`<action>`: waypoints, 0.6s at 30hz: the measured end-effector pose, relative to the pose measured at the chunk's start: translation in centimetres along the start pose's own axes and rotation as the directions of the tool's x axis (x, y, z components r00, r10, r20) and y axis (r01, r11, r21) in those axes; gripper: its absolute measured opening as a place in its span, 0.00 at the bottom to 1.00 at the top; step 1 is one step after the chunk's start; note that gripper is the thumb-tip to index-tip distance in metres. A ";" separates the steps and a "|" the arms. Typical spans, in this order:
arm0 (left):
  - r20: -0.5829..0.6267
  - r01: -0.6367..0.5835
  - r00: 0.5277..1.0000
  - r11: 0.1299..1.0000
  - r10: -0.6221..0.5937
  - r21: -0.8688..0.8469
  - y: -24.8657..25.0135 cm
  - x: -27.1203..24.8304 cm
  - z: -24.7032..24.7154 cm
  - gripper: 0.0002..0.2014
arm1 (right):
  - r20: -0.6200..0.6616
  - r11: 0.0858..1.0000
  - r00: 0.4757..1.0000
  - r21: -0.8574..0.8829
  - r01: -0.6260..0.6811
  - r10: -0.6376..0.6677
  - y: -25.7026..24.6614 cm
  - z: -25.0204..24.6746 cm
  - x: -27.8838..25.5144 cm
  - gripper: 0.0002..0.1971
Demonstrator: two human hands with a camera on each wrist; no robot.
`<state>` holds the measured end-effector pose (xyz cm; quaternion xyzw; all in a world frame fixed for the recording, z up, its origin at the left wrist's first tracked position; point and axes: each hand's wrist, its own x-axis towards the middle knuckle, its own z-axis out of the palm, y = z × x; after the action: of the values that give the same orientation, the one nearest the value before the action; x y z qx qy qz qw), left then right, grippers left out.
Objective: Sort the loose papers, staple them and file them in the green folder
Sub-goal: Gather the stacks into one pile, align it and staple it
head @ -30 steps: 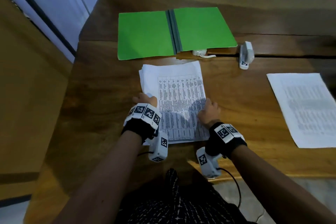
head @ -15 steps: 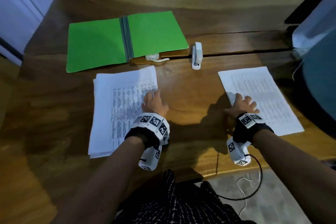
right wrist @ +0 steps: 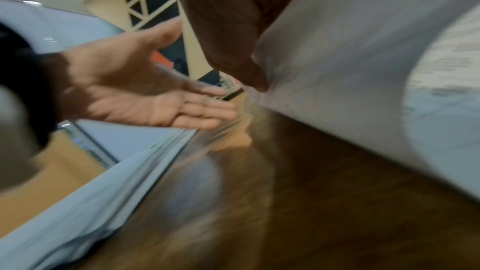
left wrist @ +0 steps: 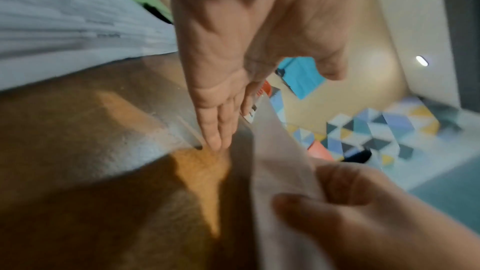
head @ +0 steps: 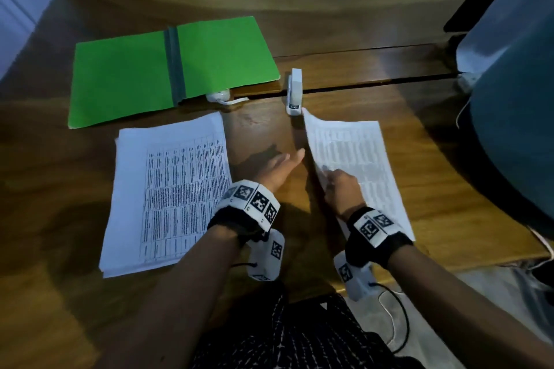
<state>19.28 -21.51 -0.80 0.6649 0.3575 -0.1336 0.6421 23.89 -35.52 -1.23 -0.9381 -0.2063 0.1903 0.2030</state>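
The brown counter (head: 344, 75) carries everything. The green folder (head: 126, 75) lies open at 11 o'clock. The big stack of papers (head: 168, 189) sits flat at 9 o'clock, its long side running near to far. The lone sheet (head: 353, 153) lies at 2 o'clock, its left edge lifted. The right hand (head: 340, 189) pinches that edge. The left hand (head: 277, 169), fingers straight and holding nothing, is just left of it. The stapler (head: 294, 91) waits at 12 o'clock.

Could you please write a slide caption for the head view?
Right hand lifts a printed white sheet as the open left hand reaches toward it.
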 end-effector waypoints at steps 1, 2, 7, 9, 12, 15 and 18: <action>0.025 0.030 0.999 0.992 -0.027 -0.121 0.2 -0.2 0.0 0.33 | 0.025 0.994 0.994 0.047 0.103 -0.105 -1.3 0.9 -0.7 0.20; 0.027 0.034 0.999 0.974 -0.029 -0.225 0.3 -0.2 -0.2 0.25 | 0.050 0.974 0.976 0.092 0.206 -0.211 -2.4 1.7 -1.2 0.19; -0.396 -0.002 0.917 0.995 0.039 0.095 -0.4 -0.9 -5.0 0.17 | 0.258 0.901 0.906 0.367 0.230 -0.337 -5.1 2.5 -0.6 0.15; -0.454 -0.034 0.887 0.993 0.082 0.114 -0.8 -1.1 -8.0 0.18 | 0.214 0.859 0.950 0.503 0.093 -0.229 -5.9 1.7 0.2 0.14; -0.511 -0.112 0.848 0.990 0.141 0.087 -1.0 -2.0 -12.5 0.18 | 0.006 0.896 0.998 0.441 0.051 -0.059 -6.5 1.5 2.5 0.29; -0.550 -0.092 0.828 0.994 0.107 0.055 -1.3 -3.0 -16.7 0.18 | 0.098 0.896 0.994 0.435 -0.093 0.055 -8.5 2.6 4.1 0.33; -0.536 -0.074 0.837 0.994 0.105 0.079 -2.6 -3.0 -20.5 0.18 | 0.194 0.872 0.980 0.472 -0.129 0.040 -11.3 4.9 4.3 0.07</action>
<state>9.67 -3.16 2.03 0.7091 0.4883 0.0792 0.5024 21.88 -22.60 -1.36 -0.8451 -0.1281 0.3276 0.4026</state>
